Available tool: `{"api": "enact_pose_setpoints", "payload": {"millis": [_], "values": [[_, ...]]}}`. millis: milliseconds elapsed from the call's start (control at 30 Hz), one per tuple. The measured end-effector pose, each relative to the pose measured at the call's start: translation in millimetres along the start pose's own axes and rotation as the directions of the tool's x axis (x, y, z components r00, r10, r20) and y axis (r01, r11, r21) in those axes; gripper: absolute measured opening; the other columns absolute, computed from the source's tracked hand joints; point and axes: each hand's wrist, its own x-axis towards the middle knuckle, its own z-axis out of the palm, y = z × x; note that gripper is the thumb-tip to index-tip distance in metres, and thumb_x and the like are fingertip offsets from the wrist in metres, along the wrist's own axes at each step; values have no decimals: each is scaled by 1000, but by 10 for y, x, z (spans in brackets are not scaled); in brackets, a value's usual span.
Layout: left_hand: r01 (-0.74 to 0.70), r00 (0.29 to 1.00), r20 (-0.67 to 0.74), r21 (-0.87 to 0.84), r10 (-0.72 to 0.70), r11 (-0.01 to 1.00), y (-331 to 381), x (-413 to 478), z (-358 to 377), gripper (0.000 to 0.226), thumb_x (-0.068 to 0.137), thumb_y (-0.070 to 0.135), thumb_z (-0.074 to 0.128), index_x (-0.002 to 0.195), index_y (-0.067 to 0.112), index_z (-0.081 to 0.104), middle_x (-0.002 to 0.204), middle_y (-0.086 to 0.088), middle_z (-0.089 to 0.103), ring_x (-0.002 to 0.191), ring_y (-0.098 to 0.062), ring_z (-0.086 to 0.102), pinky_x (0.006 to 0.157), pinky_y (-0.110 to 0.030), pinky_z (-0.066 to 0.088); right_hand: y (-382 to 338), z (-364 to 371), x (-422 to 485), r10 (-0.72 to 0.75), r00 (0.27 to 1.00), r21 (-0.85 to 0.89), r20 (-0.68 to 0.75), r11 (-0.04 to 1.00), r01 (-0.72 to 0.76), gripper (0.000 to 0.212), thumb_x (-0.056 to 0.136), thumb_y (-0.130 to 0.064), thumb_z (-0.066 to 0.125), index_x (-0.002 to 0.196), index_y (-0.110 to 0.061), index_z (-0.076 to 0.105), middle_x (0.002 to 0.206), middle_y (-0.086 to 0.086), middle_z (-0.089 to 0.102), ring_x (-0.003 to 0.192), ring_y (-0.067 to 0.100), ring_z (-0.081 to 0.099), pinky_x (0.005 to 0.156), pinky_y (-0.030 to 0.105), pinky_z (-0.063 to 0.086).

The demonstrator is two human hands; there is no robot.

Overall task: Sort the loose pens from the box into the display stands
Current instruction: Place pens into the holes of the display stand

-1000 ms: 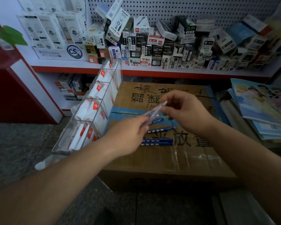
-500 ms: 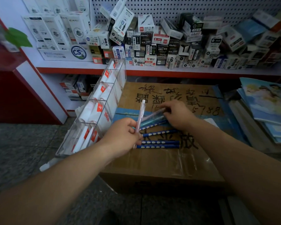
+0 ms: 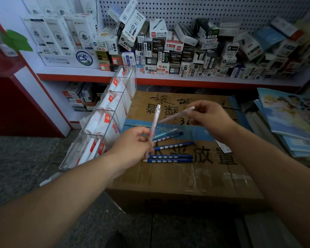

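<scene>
Above the box (image 3: 168, 178), each hand (image 3: 132, 145) grips a pen (image 3: 155, 122).

Both bare forearms reach forward over the box: the left hand (image 3: 132, 145) pinches a pale pen upright, the right hand (image 3: 210, 118) grips another pen, angled leftward.
</scene>
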Motion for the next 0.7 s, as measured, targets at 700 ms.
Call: {"api": "enact_pose_setpoints", "payload": {"millis": [700], "values": [[-25,989,147,-42,31,999,84,-111,7,30,94,4,67,121,16,63,97,-2,79,87,-10,76,63,-18,57,-236,447,-302,-8,988,81,153,997,-5,19,98,-25,66,112,-13,71,96,5,75,79,16,70,74,32,59]]}}
